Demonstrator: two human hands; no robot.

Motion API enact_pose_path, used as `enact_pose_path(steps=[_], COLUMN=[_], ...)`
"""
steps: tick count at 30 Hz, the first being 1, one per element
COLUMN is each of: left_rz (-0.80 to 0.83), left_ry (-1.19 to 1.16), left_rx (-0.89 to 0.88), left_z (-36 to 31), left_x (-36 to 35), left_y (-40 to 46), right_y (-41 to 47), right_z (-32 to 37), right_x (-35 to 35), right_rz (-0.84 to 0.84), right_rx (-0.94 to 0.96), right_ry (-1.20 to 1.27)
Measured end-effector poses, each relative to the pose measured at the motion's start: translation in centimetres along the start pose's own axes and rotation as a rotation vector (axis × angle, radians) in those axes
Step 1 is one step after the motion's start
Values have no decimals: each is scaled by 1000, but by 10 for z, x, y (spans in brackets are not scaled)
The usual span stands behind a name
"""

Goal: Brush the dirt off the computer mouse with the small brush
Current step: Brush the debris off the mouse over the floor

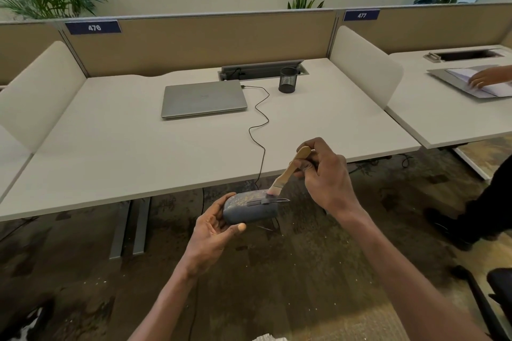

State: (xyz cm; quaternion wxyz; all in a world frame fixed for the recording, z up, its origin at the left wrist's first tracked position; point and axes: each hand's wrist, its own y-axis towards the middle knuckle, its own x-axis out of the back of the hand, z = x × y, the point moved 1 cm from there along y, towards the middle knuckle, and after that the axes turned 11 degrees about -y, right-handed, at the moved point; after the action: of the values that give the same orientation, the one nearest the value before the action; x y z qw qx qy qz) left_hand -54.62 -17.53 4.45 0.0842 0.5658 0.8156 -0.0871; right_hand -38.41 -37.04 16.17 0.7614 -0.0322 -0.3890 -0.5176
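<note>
A dark grey computer mouse [249, 209], speckled with yellowish dirt, is held off the desk's front edge above the floor. My left hand [213, 230] grips it from below and behind, thumb along its near side. My right hand [324, 177] holds a small brush [289, 170] with a pale wooden handle. The bristles touch the mouse's top right end. A thin black cable [260, 124] runs from the mouse up across the desk to the closed laptop.
A closed silver laptop [203, 98] and a black mesh pen cup [288, 80] stand at the back of the white desk [110, 147]. Another person's hand [487, 79] rests on papers at the neighbouring desk to the right, their leg beside it. A chair's edge [496, 293] shows at lower right.
</note>
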Motion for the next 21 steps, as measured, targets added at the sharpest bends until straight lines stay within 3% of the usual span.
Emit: enact_pose_path(steps=[21], left_rz=[12], left_ry=[-38], left_rx=[4], left_z=[-1], left_x=[0], left_y=[-5], right_y=[-3], right_z=[-2], right_x=[1], right_rz=[-4], right_rx=[-50], right_ry=[-10])
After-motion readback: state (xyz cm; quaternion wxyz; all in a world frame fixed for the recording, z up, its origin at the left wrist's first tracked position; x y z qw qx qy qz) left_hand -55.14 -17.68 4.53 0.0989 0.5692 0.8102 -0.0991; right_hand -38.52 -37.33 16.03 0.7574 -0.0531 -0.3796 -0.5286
